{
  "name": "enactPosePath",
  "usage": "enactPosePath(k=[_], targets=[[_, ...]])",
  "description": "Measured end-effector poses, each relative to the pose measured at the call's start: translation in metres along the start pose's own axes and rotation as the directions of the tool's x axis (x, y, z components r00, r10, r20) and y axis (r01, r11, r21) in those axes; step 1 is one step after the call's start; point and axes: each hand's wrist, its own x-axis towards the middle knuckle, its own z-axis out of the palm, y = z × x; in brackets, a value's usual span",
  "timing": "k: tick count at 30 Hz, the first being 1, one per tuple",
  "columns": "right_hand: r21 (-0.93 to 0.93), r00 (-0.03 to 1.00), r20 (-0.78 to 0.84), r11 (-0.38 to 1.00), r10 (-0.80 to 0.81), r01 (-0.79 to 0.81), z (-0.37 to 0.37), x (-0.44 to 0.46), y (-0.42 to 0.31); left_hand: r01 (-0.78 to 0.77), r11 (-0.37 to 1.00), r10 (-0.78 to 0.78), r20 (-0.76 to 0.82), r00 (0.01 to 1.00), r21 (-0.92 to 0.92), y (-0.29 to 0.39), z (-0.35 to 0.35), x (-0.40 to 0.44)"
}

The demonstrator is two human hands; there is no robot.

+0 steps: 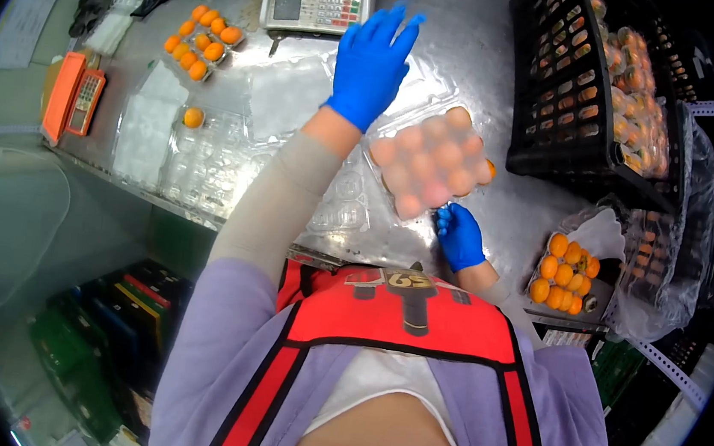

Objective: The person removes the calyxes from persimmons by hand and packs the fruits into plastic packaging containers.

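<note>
My left hand, in a blue glove, is raised over the bench with its fingers spread and nothing in them. Below it and to the right lies a clear plastic pack of round orange fruit, with a cloudy translucent cover over the rows. My right hand, also blue-gloved, has its fingers curled at the pack's near corner and appears to pinch its edge. One orange fruit shows beside the cover at the right. Empty clear plastic trays lie to the left of the pack.
A scale stands at the back. Uncovered fruit trays sit at the upper left and lower right. A black crate of packed fruit borders the right side. A single fruit and an orange-cased calculator are on the left.
</note>
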Motion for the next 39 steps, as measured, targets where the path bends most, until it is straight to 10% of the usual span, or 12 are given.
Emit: enactPosePath(k=[5, 9, 12, 24, 27, 29, 33, 35, 39], targets=[[-0.556, 0.983, 0.067, 0.824, 0.173, -0.107, 0.002, -0.046, -0.030, 0.367, 0.905, -0.325, 0.207, 0.923, -0.217, 0.028, 0.005, -0.094], [-0.656, 0.826, 0.141, 0.574, -0.546, 0.491, -0.029, -0.023, -0.058, 0.464, 0.880, -0.396, 0.381, 0.836, -0.104, 0.052, -0.001, -0.153], [-0.745, 0.640, 0.211, 0.302, -0.738, 0.594, -0.033, 0.000, -0.072, 0.495, 0.845, -0.355, 0.481, 0.801, -0.200, 0.061, -0.009, -0.156], [-0.763, 0.929, 0.066, 0.582, -0.365, 0.283, -0.042, -0.042, -0.025, 0.639, 0.629, -0.291, 0.628, 0.721, -0.442, 0.024, 0.020, -0.114], [-0.843, 0.785, 0.172, 0.323, -0.595, 0.430, -0.035, -0.053, -0.027, 0.769, 0.472, -0.290, 0.748, 0.597, -0.431, 0.013, 0.020, -0.109], [-0.829, 0.511, 0.534, -0.301, -0.673, 0.471, -0.024, -0.057, -0.039, 0.778, 0.328, -0.278, 0.732, 0.622, -0.536, 0.006, 0.020, -0.114], [-0.639, 0.485, 0.768, -0.549, -0.418, 0.539, 0.009, -0.055, -0.050, 0.669, 0.441, -0.338, 0.580, 0.741, -0.599, 0.009, 0.000, -0.136], [-0.611, 0.485, 0.789, -0.573, -0.378, 0.547, 0.014, -0.049, -0.058, 0.437, 0.851, -0.292, 0.430, 0.854, -0.291, 0.011, -0.017, -0.155], [-0.527, 0.476, 0.844, -0.546, -0.247, 0.651, 0.034, -0.042, -0.073, 0.449, 0.893, -0.404, 0.464, 0.788, 0.014, 0.025, -0.045, -0.199]])
